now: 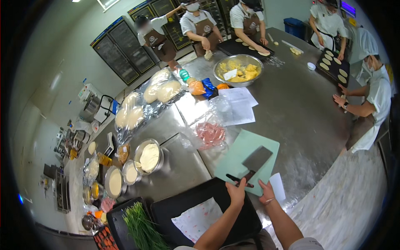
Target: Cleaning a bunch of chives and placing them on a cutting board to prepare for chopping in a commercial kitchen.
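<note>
A pale green cutting board [229,150] lies tilted in view, its near edge between my hands. On it rest a cleaver [257,157] with a dark handle and a small black-handled tool [239,180], whose kind I cannot tell. My left hand [236,191] is at the board's near left edge, its fingertips by the handles. My right hand [266,193] grips the near right corner, thumb on top. Whether the board is raised off the steel table is unclear. Beyond it lies a clear bag of pink meat [210,134]. A white card [277,187] lies beside my right hand.
Nearby are a black tray [162,203] with a speckled cloth [200,218], green chives [142,226], a bowl of dough [150,157], papers [239,109], covered dough [165,90] and a bowl of yellow filling [239,70]. Several co-workers stand around the table's far and right sides.
</note>
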`<state>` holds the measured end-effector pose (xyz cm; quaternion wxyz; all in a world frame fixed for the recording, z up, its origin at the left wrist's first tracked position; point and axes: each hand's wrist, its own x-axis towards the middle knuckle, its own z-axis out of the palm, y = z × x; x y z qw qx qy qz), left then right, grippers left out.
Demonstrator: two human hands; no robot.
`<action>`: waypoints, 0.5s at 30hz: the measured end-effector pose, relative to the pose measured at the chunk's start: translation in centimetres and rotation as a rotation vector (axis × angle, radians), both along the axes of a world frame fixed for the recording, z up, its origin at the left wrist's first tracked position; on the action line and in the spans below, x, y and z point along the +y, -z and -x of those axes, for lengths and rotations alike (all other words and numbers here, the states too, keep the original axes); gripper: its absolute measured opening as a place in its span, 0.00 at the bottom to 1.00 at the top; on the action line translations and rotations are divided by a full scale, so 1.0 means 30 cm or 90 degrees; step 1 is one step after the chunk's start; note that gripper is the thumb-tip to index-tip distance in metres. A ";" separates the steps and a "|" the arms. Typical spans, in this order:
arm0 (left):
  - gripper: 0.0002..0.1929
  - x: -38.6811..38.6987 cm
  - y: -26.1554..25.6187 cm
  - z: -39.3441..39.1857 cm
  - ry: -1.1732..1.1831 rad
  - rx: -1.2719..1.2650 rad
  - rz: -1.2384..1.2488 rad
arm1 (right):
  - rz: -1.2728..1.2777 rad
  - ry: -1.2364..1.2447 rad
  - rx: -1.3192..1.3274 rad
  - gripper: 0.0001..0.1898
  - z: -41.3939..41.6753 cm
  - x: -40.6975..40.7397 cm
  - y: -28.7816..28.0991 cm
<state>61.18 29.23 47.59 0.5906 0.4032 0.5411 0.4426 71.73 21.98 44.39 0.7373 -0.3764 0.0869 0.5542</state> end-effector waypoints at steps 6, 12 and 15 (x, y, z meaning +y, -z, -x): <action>0.22 -0.230 -0.070 0.289 0.057 0.081 -0.024 | -0.035 -0.039 -0.119 0.25 0.216 -0.231 -0.092; 0.23 -0.396 -0.166 0.633 0.246 0.049 0.351 | -0.013 -0.172 -0.274 0.22 0.356 -0.359 -0.207; 0.23 -0.442 -0.249 0.785 0.303 0.085 0.348 | 0.022 -0.282 -0.305 0.20 0.380 -0.333 -0.225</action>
